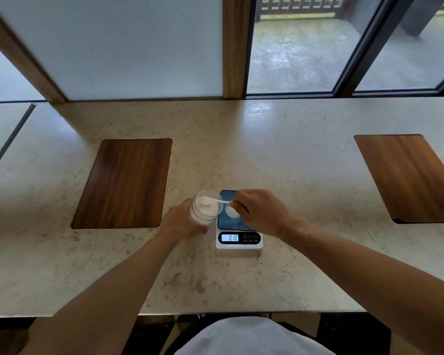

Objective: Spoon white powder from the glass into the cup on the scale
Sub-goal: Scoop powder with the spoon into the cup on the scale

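Spoon (214,201) in tilted glass (204,207), beside scale (239,239)

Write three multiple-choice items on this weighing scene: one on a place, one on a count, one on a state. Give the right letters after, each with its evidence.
1. Where does the glass stand relative to the scale?
A. to its left
B. on its platform
C. behind it

2. How many wooden boards are set into the counter?
A. one
B. two
C. three

3. Where is the bowl of the spoon?
A. over the cup
B. flat on the counter
C. inside the glass

Key: 1 A, the left hand holds the glass just left of the scale. 2 B, a left board and a right board. 3 C, the right hand holds the handle while the bowl sits in the powder; the cup lies beneath the hand.
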A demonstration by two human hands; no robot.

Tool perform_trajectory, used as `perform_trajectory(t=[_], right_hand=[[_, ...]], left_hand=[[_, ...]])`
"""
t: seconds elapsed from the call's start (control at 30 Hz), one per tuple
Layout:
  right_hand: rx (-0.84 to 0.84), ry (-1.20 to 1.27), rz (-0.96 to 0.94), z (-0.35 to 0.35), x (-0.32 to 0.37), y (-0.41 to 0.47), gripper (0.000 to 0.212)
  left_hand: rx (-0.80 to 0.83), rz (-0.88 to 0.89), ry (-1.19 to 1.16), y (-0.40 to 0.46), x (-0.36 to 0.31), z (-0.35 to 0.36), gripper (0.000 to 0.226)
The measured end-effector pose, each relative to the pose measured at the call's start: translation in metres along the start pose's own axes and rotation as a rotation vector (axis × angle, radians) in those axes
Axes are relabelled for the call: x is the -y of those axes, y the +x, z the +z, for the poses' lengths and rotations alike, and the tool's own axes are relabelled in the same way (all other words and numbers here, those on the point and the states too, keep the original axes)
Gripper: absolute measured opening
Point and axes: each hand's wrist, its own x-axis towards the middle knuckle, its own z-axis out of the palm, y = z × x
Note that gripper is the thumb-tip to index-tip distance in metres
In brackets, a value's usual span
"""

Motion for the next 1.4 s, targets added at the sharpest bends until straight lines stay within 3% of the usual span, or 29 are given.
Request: perform_trajectory(t=[0.2, 0.53, 0.83, 1.23, 1.4], right_hand=[[0.049, -0.105, -0.018, 0.003, 0.003, 0.006, 0.022], [0.141, -0.074, 0.182, 0.021, -0.005, 0.010, 0.034], [0.208, 0.114, 0.374, 0.027, -0.008, 0.010, 0.029], [0.152, 0.453, 0.574, 0.028, -0.011, 0.014, 0.029], [0.153, 0.487, 0.633, 0.026, -0.014, 0.012, 0.024]], left_hand=[[-0.059, 0.037, 0.020, -0.005, -0.004, 0.001, 0.074], [-0.097, 0.111, 0.078, -0.009, -0.004, -0.001, 0.080], [-0.057, 0.131, 0.108, -0.009, -0.003, -0.001, 0.086], [-0.035, 0.124, 0.078, -0.005, -0.004, 0.000, 0.085], [-0.054, 0.136, 0.049, -0.003, -0.002, 0.002, 0.080]])
